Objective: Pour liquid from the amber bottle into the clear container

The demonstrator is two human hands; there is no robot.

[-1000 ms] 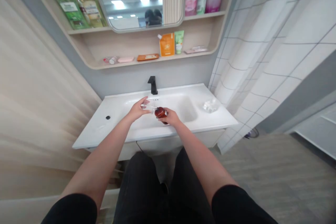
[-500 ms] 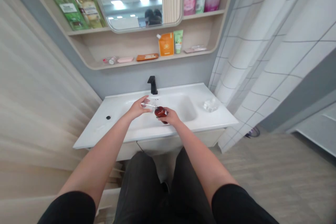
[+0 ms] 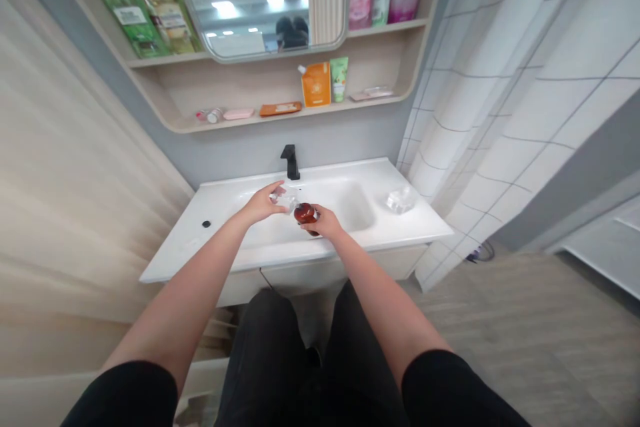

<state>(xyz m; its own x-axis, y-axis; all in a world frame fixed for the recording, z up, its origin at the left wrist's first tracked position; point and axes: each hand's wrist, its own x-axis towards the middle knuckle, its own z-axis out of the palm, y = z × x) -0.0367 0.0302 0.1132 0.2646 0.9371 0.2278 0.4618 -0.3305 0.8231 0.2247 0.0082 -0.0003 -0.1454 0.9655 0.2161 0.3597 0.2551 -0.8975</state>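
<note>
My left hand is closed around a small clear container, which looks like a transparent cup, over the sink basin. Its exact shape is hard to make out. My right hand grips a dark reddish-brown bottle with a black top. The bottle is tilted, with its top toward the clear container. The two things almost meet, and I cannot tell if they touch. Both are above the front part of the white sink.
Behind the basin stands a black faucet. A clear crumpled-looking item lies on the counter's right side. Above, a shelf holds an orange pouch, a green tube and a pink soap bar. A mirror hangs over it.
A thin whitish line between my left hand and the bottle's top no longer shows clearly. Both hands have stayed nearly in place, still holding the same things.
</note>
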